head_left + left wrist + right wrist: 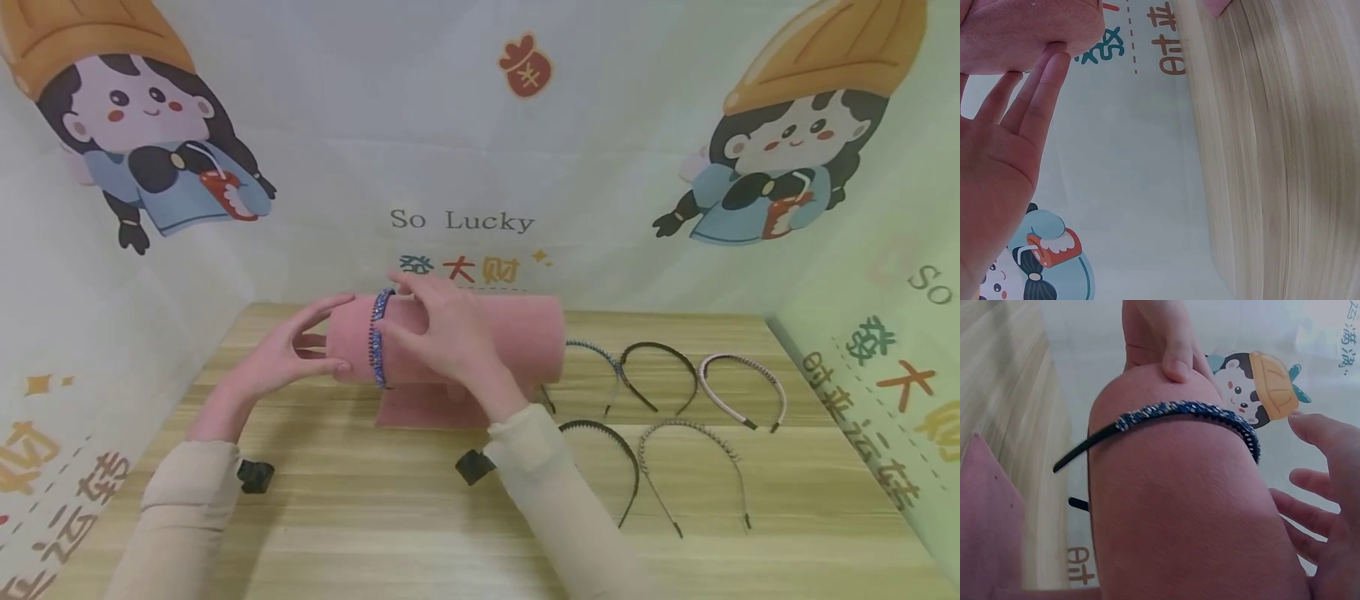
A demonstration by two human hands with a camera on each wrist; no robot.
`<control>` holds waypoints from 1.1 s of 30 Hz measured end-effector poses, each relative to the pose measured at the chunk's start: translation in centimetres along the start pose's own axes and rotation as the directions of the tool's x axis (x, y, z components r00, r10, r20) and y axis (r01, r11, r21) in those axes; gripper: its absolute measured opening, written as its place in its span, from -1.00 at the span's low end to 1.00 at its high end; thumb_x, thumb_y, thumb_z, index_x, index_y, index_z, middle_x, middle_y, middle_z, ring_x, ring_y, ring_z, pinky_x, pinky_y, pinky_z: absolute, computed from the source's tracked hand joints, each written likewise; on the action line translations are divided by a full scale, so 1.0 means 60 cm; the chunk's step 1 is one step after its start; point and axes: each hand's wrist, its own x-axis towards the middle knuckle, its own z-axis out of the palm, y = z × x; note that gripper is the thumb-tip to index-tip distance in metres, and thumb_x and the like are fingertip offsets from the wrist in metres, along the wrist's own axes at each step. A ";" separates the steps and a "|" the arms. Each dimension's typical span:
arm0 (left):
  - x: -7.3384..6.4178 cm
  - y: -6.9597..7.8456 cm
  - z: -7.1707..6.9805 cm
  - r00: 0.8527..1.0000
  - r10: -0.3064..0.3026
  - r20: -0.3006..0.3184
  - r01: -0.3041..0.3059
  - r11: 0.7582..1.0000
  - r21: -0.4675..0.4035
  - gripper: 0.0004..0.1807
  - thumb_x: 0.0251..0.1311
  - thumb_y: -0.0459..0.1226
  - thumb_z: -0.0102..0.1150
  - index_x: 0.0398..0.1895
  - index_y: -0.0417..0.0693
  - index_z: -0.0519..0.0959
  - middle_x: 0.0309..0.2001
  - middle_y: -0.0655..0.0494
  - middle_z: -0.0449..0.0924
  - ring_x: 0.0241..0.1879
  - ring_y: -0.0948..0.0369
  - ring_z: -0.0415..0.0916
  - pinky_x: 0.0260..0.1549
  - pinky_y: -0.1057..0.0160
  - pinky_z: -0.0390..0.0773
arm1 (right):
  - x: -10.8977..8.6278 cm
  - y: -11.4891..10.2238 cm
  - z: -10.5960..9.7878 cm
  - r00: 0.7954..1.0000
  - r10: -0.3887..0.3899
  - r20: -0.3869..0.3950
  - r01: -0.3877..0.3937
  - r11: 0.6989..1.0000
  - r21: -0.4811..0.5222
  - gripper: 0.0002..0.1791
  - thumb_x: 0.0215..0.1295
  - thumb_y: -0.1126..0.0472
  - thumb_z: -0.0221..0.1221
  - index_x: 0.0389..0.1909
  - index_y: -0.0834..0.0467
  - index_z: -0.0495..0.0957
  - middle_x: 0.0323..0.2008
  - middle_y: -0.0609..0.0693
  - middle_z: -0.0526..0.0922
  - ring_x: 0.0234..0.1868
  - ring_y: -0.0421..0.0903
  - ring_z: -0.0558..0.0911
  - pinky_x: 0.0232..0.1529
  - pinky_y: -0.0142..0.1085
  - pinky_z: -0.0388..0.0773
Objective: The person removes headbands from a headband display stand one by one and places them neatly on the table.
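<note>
A pink cylindrical headband stand (517, 333) lies sideways on its pink base (427, 408). A blue, beaded headband (377, 342) with dark teeth sits around the cylinder near its left end; its dark tips stick out past the surface in the right wrist view. My left hand (281, 350) holds the left end of the cylinder between thumb and fingers, and in the left wrist view its long fingers (1041, 94) touch the end. My right hand (450, 329) hovers over the cylinder just right of the headband, its fingers (1310, 519) spread and loosely bent, with nothing held.
Right of the stand, several headbands lie on the wooden table (337, 533): a blue one (596, 346), a black one (660, 346), a pale pink one (742, 360), a dark toothed one (626, 442) and a grey wavy one (690, 423). A printed cloth backdrop (465, 150) encloses the table.
</note>
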 end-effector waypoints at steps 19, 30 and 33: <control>-0.003 -0.004 -0.002 0.999 0.033 0.004 -0.033 0.999 0.002 -0.06 0.17 -0.32 0.36 0.55 0.29 0.08 0.55 -0.04 0.03 0.22 -0.19 0.46 0.03 0.29 0.63 | -0.006 -0.017 0.047 0.999 -0.046 -0.019 0.033 0.908 -0.419 -0.28 0.18 -0.47 0.10 0.35 -0.32 0.37 0.09 -0.17 0.49 0.20 -0.15 0.38 0.16 -0.10 0.38; -0.004 -0.002 0.000 1.000 0.012 -0.001 -0.012 1.000 -0.015 -0.03 0.15 -0.31 0.38 0.56 0.28 0.07 0.55 -0.08 0.03 0.21 -0.22 0.47 0.04 0.12 0.67 | -0.009 -0.009 0.043 0.998 -0.058 -0.013 0.049 0.933 -0.357 -0.34 0.13 -0.25 0.27 0.28 -0.28 0.41 0.16 -0.17 0.49 0.23 -0.12 0.39 0.27 -0.07 0.36; -0.005 0.000 0.000 1.000 0.000 0.003 0.000 1.000 -0.022 -0.03 0.15 -0.30 0.39 0.55 0.30 0.07 0.55 -0.08 0.04 0.22 -0.21 0.46 0.03 0.17 0.67 | -0.008 -0.005 0.036 0.999 -0.040 0.004 0.039 0.965 -0.260 -0.38 0.12 -0.14 0.31 0.25 -0.24 0.44 0.19 -0.15 0.49 0.26 -0.10 0.40 0.32 -0.04 0.34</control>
